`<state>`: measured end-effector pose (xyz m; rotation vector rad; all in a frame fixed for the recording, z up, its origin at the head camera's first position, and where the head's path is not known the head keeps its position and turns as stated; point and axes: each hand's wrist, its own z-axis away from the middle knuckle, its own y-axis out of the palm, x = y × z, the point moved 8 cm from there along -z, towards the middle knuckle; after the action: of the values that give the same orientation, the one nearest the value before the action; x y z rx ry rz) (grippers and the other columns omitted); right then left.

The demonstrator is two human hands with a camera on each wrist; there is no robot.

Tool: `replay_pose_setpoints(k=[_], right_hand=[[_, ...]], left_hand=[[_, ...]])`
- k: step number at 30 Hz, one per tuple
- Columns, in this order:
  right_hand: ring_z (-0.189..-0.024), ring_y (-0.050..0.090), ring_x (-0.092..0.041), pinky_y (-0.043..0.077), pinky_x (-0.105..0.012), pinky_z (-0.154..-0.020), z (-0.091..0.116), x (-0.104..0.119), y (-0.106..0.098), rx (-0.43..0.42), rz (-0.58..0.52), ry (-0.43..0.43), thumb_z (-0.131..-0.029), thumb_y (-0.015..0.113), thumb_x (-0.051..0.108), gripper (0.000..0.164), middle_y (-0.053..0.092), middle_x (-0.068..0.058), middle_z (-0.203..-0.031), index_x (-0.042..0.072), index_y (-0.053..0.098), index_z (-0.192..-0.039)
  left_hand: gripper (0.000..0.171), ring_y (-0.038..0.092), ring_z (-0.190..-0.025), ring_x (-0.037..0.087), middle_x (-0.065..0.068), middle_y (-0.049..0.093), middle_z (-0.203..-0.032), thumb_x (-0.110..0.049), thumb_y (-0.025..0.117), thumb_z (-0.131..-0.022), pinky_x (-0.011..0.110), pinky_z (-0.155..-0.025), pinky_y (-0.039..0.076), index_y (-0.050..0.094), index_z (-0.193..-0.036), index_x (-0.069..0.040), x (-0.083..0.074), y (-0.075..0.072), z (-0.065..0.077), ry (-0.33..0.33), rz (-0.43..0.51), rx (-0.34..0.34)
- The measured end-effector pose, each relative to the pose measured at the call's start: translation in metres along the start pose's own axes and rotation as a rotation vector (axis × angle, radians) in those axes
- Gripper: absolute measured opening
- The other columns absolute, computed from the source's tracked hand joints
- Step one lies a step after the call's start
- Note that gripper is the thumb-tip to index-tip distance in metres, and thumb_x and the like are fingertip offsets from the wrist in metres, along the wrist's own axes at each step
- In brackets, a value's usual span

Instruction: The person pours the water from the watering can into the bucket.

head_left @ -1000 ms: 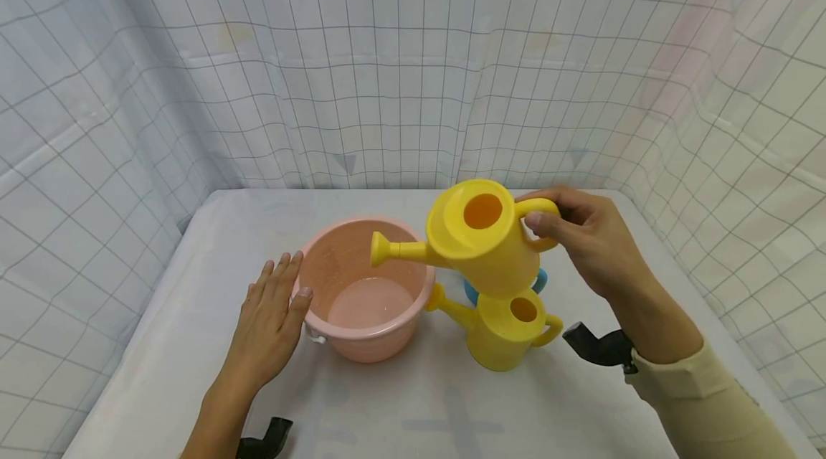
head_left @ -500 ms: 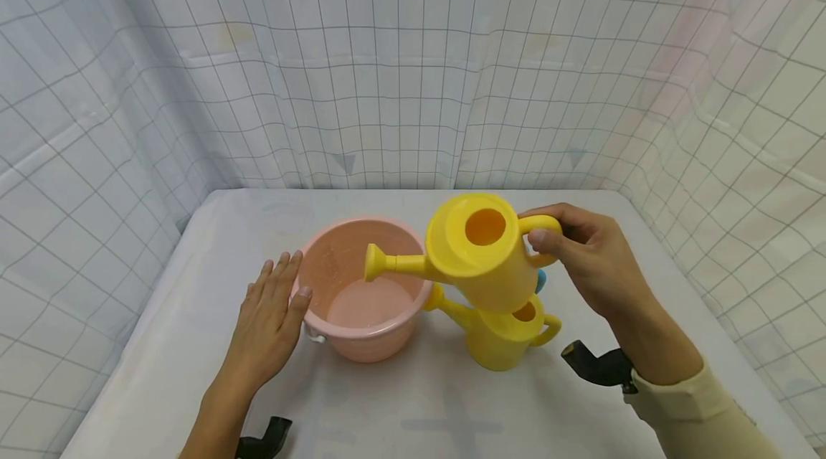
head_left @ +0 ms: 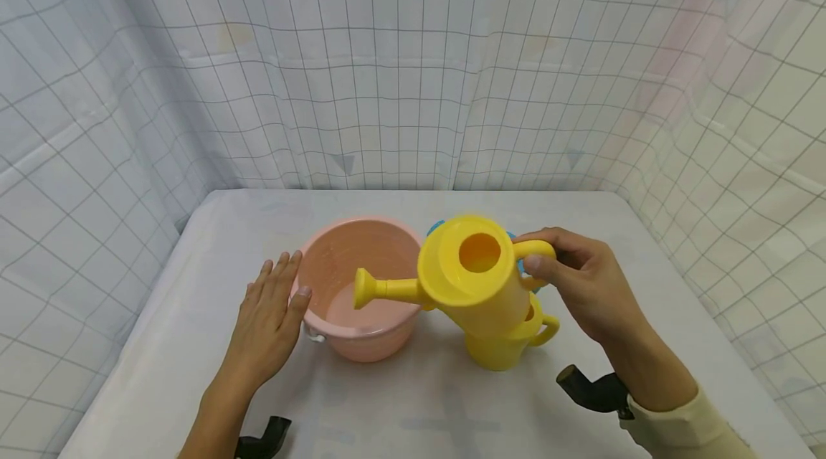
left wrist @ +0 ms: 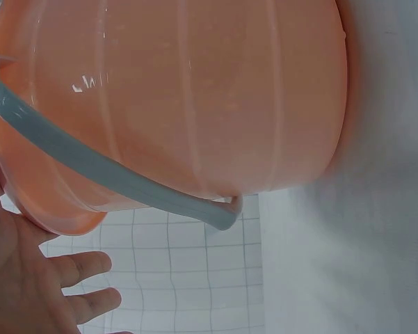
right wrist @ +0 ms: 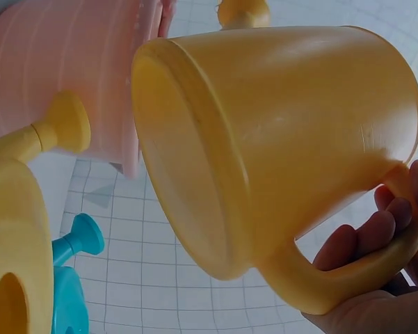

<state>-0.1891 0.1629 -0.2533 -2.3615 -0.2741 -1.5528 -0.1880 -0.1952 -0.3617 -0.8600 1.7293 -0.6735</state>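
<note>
My right hand (head_left: 584,283) grips the handle of a yellow watering can (head_left: 474,280), thumb on top and fingers curled round it. The can is raised, its spout tilted left over the rim of a pink bucket (head_left: 368,348). In the right wrist view the held can's base (right wrist: 188,174) faces the camera. Flat and straight-fingered, my left hand (head_left: 271,319) lies against the bucket's left rim. A second yellow watering can (head_left: 493,353) stands below and partly behind the held one. The bucket's grey handle (left wrist: 111,167) hangs down its side in the left wrist view.
A blue watering can (right wrist: 71,299) stands behind the yellow ones, mostly hidden in the head view. White cloth covers the table (head_left: 245,211). Grid-patterned curtains (head_left: 387,86) enclose the back and both sides. Black wrist-worn parts jut out near both wrists.
My right hand has lowered the held watering can toward me and slightly left, covering more of the standing yellow can. More blue shows behind it. My left hand and the bucket have stayed put.
</note>
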Motion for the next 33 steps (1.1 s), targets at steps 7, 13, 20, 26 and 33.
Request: replay_pose_setpoints(k=[7,13,20,26,33], right_hand=[[-0.086,0.058,-0.019,0.053,-0.027,-0.073,0.013,-0.005,0.011,0.012,0.016,-0.033,-0.091,0.052,-0.007,0.022,0.067,-0.003,-0.096,-0.004,0.064,-0.109],[-0.083,0.058,-0.018,0.053,-0.026,-0.071,0.021,-0.014,0.017,0.022,0.021,0.011,-0.090,0.054,-0.006,0.021,0.065,0.000,-0.096,-0.005,0.063,-0.109],[-0.089,0.061,-0.016,0.056,-0.028,-0.075,0.028,-0.019,0.026,0.053,-0.060,-0.028,-0.090,0.051,-0.010,0.024,0.066,-0.003,-0.104,-0.006,0.062,-0.111],[-0.095,0.061,-0.016,0.056,-0.027,-0.078,0.035,-0.027,0.032,0.059,-0.095,-0.031,-0.089,0.052,-0.011,0.025,0.067,-0.003,-0.106,-0.010,0.061,-0.112],[-0.095,0.058,-0.016,0.053,-0.025,-0.082,0.044,-0.038,0.039,0.060,-0.094,-0.009,-0.088,0.053,-0.010,0.024,0.067,-0.002,-0.105,-0.009,0.061,-0.111]], left_hand=[[0.055,0.012,-0.146,0.040,0.018,0.024,-0.156,-0.040,0.034,-0.101,0.068,-0.111,0.009,0.021,-0.152,-0.023,-0.001,0.001,0.000,-0.006,-0.007,0.008],[0.055,0.011,-0.146,0.041,0.018,0.024,-0.156,-0.039,0.035,-0.101,0.068,-0.111,0.008,0.021,-0.152,-0.023,0.000,0.000,0.000,0.003,0.007,0.002],[0.055,0.012,-0.145,0.041,0.018,0.024,-0.156,-0.038,0.036,-0.101,0.067,-0.111,0.007,0.021,-0.152,-0.023,-0.001,-0.001,0.001,0.001,0.011,0.004],[0.055,0.011,-0.146,0.040,0.018,0.023,-0.156,-0.039,0.035,-0.101,0.068,-0.111,0.007,0.020,-0.152,-0.023,0.000,0.000,0.001,-0.003,0.007,0.005],[0.055,0.011,-0.146,0.041,0.017,0.023,-0.156,-0.039,0.035,-0.101,0.067,-0.111,0.007,0.020,-0.152,-0.023,-0.001,0.000,0.001,-0.003,0.007,0.007]])
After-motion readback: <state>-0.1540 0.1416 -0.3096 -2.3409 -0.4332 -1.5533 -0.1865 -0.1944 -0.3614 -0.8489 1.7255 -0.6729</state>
